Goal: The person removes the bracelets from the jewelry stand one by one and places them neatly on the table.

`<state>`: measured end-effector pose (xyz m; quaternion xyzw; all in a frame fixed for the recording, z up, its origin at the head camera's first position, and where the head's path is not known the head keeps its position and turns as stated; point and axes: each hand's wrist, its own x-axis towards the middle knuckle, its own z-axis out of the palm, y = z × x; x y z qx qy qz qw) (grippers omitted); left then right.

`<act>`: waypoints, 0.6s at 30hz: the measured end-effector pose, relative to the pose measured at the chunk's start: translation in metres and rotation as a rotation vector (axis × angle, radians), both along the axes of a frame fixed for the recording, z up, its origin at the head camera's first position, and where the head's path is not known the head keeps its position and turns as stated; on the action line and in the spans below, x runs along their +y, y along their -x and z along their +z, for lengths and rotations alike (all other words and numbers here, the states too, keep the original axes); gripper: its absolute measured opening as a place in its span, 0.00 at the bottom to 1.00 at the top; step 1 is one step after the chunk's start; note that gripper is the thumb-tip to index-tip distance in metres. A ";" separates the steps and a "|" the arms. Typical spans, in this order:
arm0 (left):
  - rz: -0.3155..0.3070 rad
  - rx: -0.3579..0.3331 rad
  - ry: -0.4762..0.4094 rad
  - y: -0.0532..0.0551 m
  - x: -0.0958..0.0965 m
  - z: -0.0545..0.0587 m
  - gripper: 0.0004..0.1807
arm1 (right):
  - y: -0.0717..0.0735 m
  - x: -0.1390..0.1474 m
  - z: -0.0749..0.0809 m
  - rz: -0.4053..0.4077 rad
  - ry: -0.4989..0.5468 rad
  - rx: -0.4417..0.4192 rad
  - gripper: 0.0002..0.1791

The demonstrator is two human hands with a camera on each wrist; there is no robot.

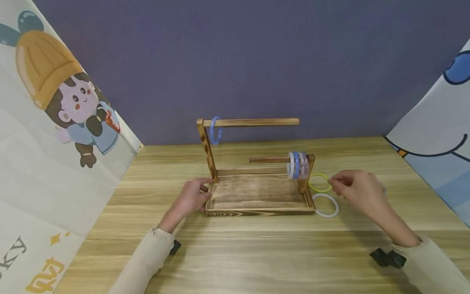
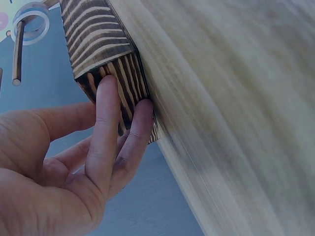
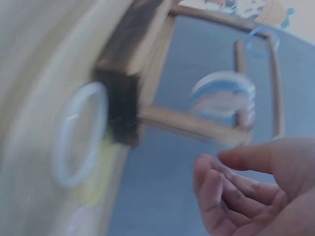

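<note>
A wooden bangle stand (image 1: 260, 212) has a tall left post with an upper bar (image 1: 257, 122) and a shorter right post with a lower bar (image 1: 269, 159). My left hand (image 1: 191, 196) rests its fairly straight fingertips against the base's left end. A blue bangle (image 1: 215, 140) hangs at the upper bar's left end; several white, blue and pinkish bangles (image 1: 296, 165) are bunched on the lower bar beside its post. My right hand (image 1: 358, 188), loosely curled, hovers just right of the yellow bangle (image 1: 319, 189); its thumb and fingertips hold nothing in the right wrist view.
A white bangle (image 1: 326, 216) lies on the wooden table (image 1: 257, 253), near the stand's right front corner. Behind the right hand, the edge of another pale ring (image 1: 383, 188) shows. A dark blue-grey wall (image 1: 257, 61) stands behind, with cartoon-printed sheets at both sides.
</note>
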<state>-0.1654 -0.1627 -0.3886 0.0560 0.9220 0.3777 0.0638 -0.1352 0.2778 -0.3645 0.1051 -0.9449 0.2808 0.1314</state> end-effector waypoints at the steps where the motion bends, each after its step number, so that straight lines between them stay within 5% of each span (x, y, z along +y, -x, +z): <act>1: -0.004 0.000 0.000 0.000 0.000 0.000 0.26 | -0.001 -0.006 0.006 0.004 0.012 0.025 0.12; 11: -0.016 -0.006 -0.003 0.000 0.000 -0.001 0.26 | -0.005 -0.084 0.047 0.175 0.152 0.515 0.08; 18: -0.022 0.004 0.014 0.001 -0.001 -0.002 0.26 | 0.008 -0.157 0.056 0.316 0.270 0.538 0.12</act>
